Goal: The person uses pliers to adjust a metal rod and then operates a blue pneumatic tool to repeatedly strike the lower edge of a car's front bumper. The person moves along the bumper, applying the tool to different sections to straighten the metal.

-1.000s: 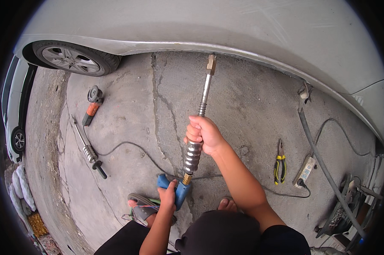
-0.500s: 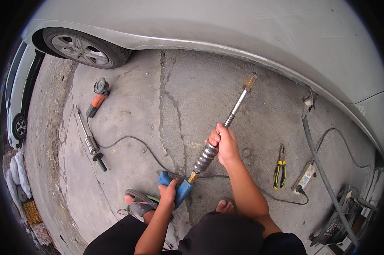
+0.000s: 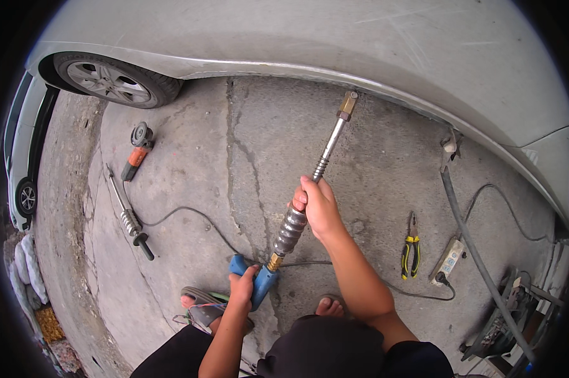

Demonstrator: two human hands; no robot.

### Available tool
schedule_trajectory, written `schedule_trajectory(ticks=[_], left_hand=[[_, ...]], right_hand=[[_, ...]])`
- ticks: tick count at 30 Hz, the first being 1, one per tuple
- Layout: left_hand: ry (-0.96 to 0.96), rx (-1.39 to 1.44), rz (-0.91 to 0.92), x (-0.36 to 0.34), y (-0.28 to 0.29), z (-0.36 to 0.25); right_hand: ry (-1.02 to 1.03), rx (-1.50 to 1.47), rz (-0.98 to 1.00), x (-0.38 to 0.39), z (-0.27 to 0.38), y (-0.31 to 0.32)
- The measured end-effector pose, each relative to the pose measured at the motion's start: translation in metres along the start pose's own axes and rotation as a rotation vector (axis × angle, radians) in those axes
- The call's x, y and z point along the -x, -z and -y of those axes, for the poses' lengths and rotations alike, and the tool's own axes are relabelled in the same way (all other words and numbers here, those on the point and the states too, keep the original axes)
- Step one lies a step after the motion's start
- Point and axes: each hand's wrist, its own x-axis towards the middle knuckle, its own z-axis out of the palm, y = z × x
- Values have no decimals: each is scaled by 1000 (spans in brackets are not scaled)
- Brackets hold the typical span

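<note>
Cracked concrete floor [image 3: 190, 189] beside a silver car [image 3: 373, 44], wheel [image 3: 111, 79] at far left.

Item held: slide hammer [image 3: 303, 208], a long steel rod with a brass tip [image 3: 346, 104], ribbed weight and blue handle [image 3: 254, 280]. It slants from the near centre up toward the car's lower sill; the tip is close to the panel edge, contact not clear.

Left hand [image 3: 241, 286]: clenched around the blue handle, near the person's feet.

Right hand [image 3: 316, 205]: closed round the rod at the top of the ribbed weight.

Change: half a second ago the rod leaned further right with its tip at the sill further right; a second ago it stood nearly upright. The tip has swung back leftward, so the tool reads as being re-aimed along the sill rather than pulled.

Also on the floor: angle grinder [image 3: 138, 151] and second slide hammer [image 3: 130, 217] at left; pliers [image 3: 411, 249], power strip [image 3: 447, 259] and hose [image 3: 473, 252] at right; cable [image 3: 190, 217] running across.
</note>
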Motion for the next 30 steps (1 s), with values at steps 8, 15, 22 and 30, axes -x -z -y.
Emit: schedule_trajectory(ticks=[8,15,22,30], left_hand=[[-24,10,5,2,2,0],[-13,-2,59,16,1,-15],[-34,80,25,1,2,5],[-16,86,17,13,-3,-8]], right_hand=[[6,-27,-10,3,1,-7],[10,-40,-2,3,-2,-4],[18,-44,-12,5,-4,-6],[3,-14,1,1,-4,-6]])
